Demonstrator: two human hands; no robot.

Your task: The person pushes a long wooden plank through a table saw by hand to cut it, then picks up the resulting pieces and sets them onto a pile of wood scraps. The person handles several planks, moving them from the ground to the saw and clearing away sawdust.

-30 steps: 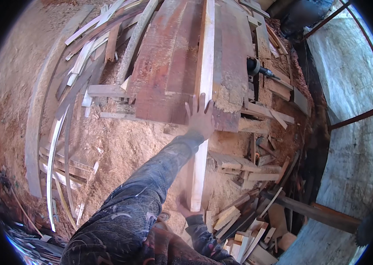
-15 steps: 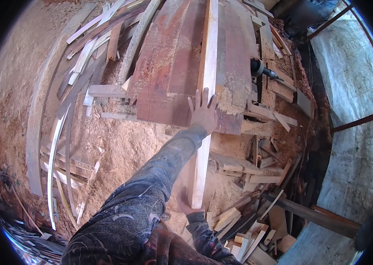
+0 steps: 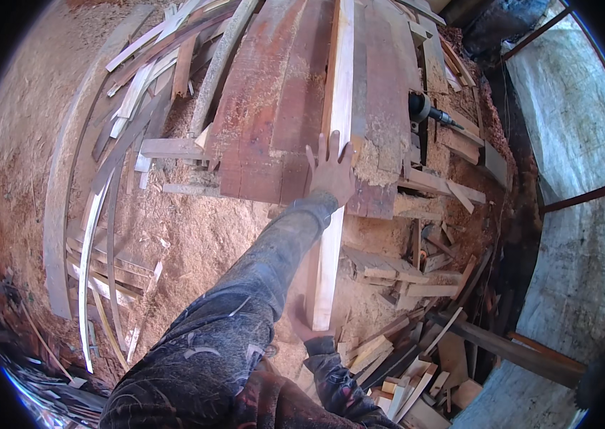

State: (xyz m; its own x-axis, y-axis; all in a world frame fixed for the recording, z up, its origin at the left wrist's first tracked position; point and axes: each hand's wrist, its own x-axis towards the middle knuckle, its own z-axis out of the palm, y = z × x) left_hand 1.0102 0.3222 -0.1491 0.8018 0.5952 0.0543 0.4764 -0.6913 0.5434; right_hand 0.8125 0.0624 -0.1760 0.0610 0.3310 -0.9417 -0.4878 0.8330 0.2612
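A long pale wooden beam (image 3: 327, 275) lies lengthwise over a reddish plank tabletop (image 3: 259, 136), its near end jutting past the table's front edge toward me. My left hand (image 3: 332, 175) rests flat on top of the beam near that edge, fingers spread. Close to my body, my right hand (image 3: 308, 325) grips the beam's near end from the left and below; its fingers are partly hidden behind the wood. Sawdust (image 3: 381, 161) is scattered over the tabletop just right of my left hand.
A dark power tool (image 3: 431, 112) lies at the table's right side. Wood strips (image 3: 152, 79) pile up at the left, and offcuts (image 3: 406, 390) heap at the lower right. A pale sheet wall (image 3: 567, 129) closes the right side. Sawdust covers the ground.
The beam has slid slightly away from me, its near end now a little farther forward. Both hands have shifted forward slightly with it.
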